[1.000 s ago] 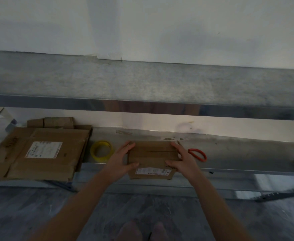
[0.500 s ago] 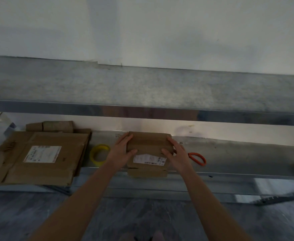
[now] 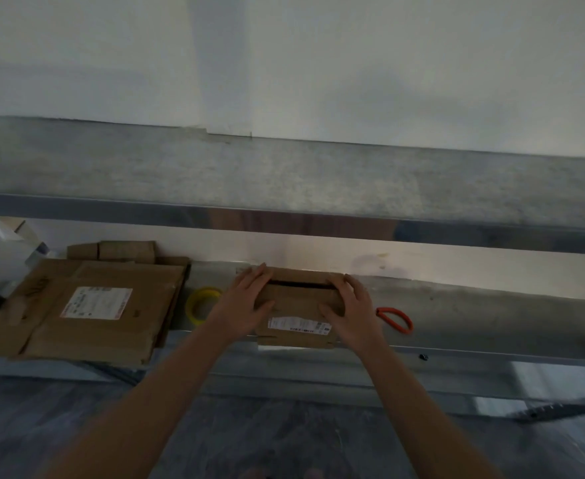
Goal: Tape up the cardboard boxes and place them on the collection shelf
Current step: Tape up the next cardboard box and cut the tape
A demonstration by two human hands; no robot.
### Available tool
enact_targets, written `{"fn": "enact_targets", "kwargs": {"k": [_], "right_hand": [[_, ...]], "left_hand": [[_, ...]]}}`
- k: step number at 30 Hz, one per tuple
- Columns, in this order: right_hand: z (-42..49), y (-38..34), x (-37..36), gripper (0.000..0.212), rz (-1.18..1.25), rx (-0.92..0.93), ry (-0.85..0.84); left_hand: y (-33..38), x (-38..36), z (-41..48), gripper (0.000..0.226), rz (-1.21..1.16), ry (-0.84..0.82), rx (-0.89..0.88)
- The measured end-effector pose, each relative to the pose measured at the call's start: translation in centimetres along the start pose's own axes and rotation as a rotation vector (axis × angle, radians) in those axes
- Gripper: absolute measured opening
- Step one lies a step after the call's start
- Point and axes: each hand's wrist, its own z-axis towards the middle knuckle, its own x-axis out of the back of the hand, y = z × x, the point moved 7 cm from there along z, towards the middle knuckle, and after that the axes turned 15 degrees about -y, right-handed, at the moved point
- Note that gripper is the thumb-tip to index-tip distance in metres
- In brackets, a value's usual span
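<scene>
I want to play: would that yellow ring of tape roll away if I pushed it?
Probably not as it lies: the yellow ring of tape seems to rest flat on the grey metal shelf, so a push would likely slide it. Set on edge, its round shape would probably roll.

A single wide-angle camera worn on the person's head looked forward and down at a metal shelf [image 3: 457, 305] against a white wall [image 3: 353, 63], near enough that the left hand [image 3: 242, 305] and right hand [image 3: 353, 312] met a cardboard box [image 3: 298, 302] at arm's length, floor [image 3: 284, 437] below.
</scene>
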Motion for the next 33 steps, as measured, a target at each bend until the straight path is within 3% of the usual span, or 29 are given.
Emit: {"fn": "enact_targets", "kwargs": {"k": [4,8,11,17,23,27,33], "right_hand": [[-0.5,0.2,-0.6,0.065,-0.116,-0.015,-0.057],[-0.7,1.5,-2.1,0.067,-0.089,-0.09,-0.19],[-0.5,1.7,-2.7,0.067,-0.065,-0.118,-0.243],[-0.3,0.6,-1.5,0.063,-0.174,-0.042,-0.071],[-0.9,-0.2,-1.4,0.064,-0.259,-0.019,-0.07],[-1.9,-1.7,-0.5,0.08,-0.316,0.033,-0.01],[-1.6,-7.4,-1.7,0.065,-0.444,0.194,0.017]], "left_hand": [[0.5,-0.6,-0.7,0.068,0.026,-0.042,0.018],[-0.3,-2.3,-0.9,0.084,0.092,-0.138,0.067],[-0.6,-2.7,-0.4,0.079,0.123,-0.143,0.099],[0.6,-1.2,-0.1,0.074,0.154,-0.051,0.045],[1.1,-0.7,-0.7,0.074,0.214,-0.027,0.018],[1.4,-0.3,-1.4,0.083,0.261,0.017,-0.019],[-1.8,1.8,-4.4,0.073,0.285,0.098,-0.031]]}}
